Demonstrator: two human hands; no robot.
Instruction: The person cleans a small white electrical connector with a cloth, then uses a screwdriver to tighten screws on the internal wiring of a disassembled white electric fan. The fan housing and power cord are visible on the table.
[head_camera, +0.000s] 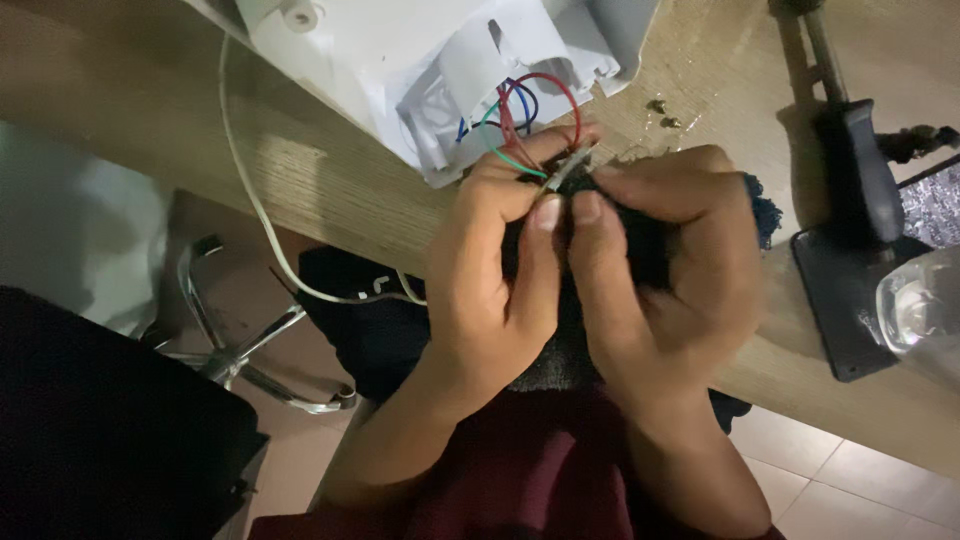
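My left hand (495, 270) and my right hand (665, 270) are pressed together over the edge of a wooden table (330, 170). Between the fingertips of both is a small grey part (568, 168) that a green wire (505, 155) runs to. Red wires (560, 90) and blue wires (525, 100) loop out of an opened white plastic housing (400, 50) just above my hands. A dark cloth (640, 240) lies in my right hand, mostly hidden by the fingers.
A thin white cable (250, 190) hangs off the table. A dark-handled tool (865, 170) lies on a black pad (840, 300) at right, beside a clear bottle (925, 305). Two small screws (663, 113) sit on the table. A chair base (230, 340) stands below.
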